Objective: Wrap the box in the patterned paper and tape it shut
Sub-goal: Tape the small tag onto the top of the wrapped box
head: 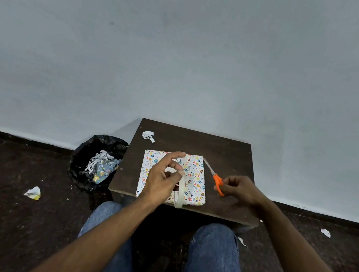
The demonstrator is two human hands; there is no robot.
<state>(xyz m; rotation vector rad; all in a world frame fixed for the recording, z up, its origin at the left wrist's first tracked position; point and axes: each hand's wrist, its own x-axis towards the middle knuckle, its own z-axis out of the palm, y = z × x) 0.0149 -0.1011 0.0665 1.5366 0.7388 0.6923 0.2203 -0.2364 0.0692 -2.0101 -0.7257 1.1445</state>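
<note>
No brand, label or legible writing appears anywhere in the view.

One wrapped box (192,180), covered in white patterned paper with coloured dots and hearts, lies flat near the front edge of one small dark wooden surface (228,151). One strip of tape (180,193) runs across the box top from far edge to near edge and overhangs the near edge.

The left hand (161,180) is over the left half of the box. Its grip is a pinch: thumb and fingertips close on the tape strip at mid-length. The hand hides the box area beneath it.

The right hand (239,188) is right of the box, over the surface. Its grip is closed around the handles of one pair of orange-handled scissors (213,176); the blades point toward the far right corner of the box. Whether the blades are apart cannot be determined.

One paper scrap (148,136) lies beyond the box. One black-lined bin (95,162) with paper offcuts stands left of the box, on the floor.
</note>
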